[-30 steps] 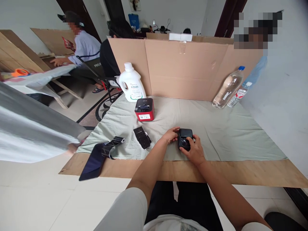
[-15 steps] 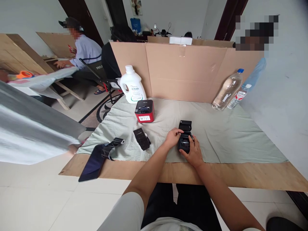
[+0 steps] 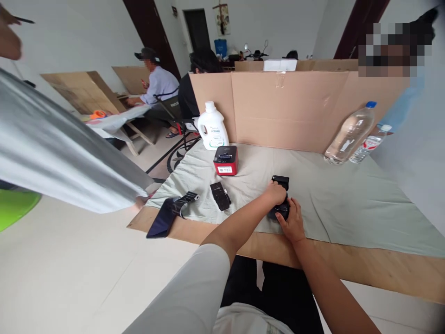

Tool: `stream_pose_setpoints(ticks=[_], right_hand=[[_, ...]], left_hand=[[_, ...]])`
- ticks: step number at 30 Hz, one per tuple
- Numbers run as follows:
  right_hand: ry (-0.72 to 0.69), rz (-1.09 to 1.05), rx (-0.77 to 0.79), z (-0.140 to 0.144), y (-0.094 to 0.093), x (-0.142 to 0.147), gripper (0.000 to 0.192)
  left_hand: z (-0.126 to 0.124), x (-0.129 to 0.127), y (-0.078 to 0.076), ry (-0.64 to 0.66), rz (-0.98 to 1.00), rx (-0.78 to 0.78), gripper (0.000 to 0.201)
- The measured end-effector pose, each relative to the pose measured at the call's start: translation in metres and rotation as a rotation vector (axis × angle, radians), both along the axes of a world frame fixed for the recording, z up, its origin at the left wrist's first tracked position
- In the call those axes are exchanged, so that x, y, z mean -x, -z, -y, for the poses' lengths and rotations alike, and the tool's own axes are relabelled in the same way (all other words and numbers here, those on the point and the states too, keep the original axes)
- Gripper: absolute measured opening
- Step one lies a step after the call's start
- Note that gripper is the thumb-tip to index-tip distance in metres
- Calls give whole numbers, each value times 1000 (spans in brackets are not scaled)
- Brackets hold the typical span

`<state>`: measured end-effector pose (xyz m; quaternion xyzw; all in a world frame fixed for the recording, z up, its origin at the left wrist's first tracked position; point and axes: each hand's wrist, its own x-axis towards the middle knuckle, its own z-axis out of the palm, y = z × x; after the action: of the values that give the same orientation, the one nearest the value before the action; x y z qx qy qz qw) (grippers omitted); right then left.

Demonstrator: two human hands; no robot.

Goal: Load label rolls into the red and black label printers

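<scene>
A small black device with a raised lid, which looks like a portable printer (image 3: 283, 213), rests on the cloth in front of me. My left hand (image 3: 277, 193) reaches over its middle with fingers curled down, covering part of the opening. What those fingers hold, if anything, is hidden. Along the device's right side, my right hand (image 3: 294, 221) grips it, thumb near the front and fingers at the side. Left of the hands lies a flat black piece (image 3: 220, 196) with a pale bit at its edge.
A red-and-black boxy device (image 3: 226, 161) stands before a white jug (image 3: 213, 127). A dark tablet (image 3: 160, 222) and curled black strip (image 3: 184, 202) lie left. Two clear bottles, one large (image 3: 350, 134) and one small (image 3: 370, 144), lean right by a cardboard screen (image 3: 285, 111). Other people sit beyond.
My left hand has moved from the device's left edge to over its opening, fingers now curled. The right hand stays at its side. The whole view has shifted, with things appearing farther right.
</scene>
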<state>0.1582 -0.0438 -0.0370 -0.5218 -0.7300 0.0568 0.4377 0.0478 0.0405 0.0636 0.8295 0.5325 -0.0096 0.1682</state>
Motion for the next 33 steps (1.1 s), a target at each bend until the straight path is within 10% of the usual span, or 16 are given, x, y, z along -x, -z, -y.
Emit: stream_pose_setpoints(ticks=[7, 11, 16, 24, 33], right_hand=[[3, -3, -2, -2, 4, 2, 88], [7, 6, -13, -2, 3, 2, 89], [15, 26, 3, -1, 1, 3, 88], [16, 26, 41, -1, -1, 5, 89], [17, 28, 52, 0, 0, 5, 88]], left_hand=[[0, 0, -2, -93, -18, -46, 28], [8, 22, -11, -213, 297, 30, 36], [39, 110, -20, -249, 653, 159, 30], [94, 267, -14, -482, 139, 167, 27], [67, 218, -9, -532, -84, -124, 22]])
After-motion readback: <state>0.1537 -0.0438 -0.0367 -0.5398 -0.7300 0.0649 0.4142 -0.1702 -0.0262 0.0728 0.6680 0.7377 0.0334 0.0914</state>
